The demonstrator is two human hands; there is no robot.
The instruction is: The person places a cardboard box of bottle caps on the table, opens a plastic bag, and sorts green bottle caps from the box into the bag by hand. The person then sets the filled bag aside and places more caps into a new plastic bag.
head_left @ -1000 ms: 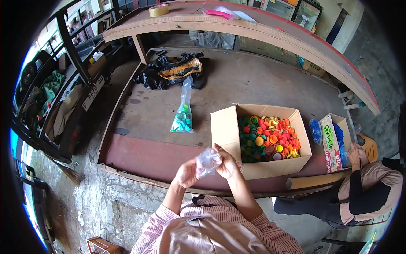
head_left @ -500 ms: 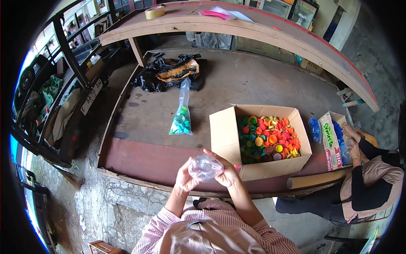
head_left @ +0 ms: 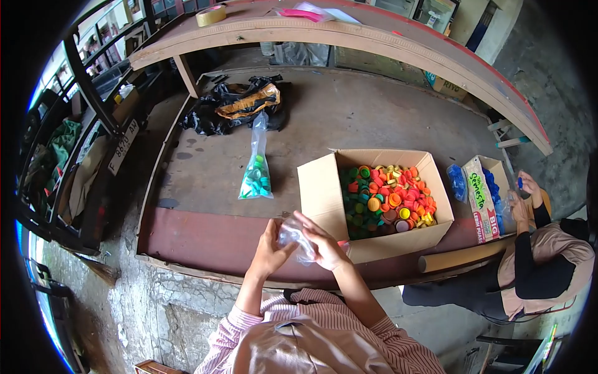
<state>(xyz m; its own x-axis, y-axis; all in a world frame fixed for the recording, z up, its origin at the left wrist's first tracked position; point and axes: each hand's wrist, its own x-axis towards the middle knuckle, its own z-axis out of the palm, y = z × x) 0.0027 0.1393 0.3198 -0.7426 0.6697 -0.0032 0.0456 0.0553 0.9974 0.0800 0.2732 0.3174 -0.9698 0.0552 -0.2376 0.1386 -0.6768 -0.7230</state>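
Between my two hands, over the table's front edge, is a clear plastic bag [head_left: 295, 239], crumpled and with nothing visible inside. My left hand [head_left: 269, 250] grips its left side, and my right hand [head_left: 324, 243] holds the right side with bent fingers. Just to the right stands an open cardboard box [head_left: 398, 243] of red, orange, yellow and green bottle caps [head_left: 398, 198]. Farther back on the table lies a filled plastic bag [head_left: 256, 177] with green and teal caps in its lower part.
Black plastic [head_left: 208, 118] lies crumpled at the back left. A raised shelf [head_left: 349, 34] crosses the far side, with a tape roll [head_left: 211, 15] on it. On the right, a co-worker [head_left: 542, 262] handles a blue cap beside a smaller carton [head_left: 478, 193]. A cardboard tube [head_left: 464, 255] lies along the front edge.
My hands have turned and shifted around the clear bag, the left now more upright beside it. The co-worker's hand has lifted from the carton with a blue cap. The view has shifted slightly.
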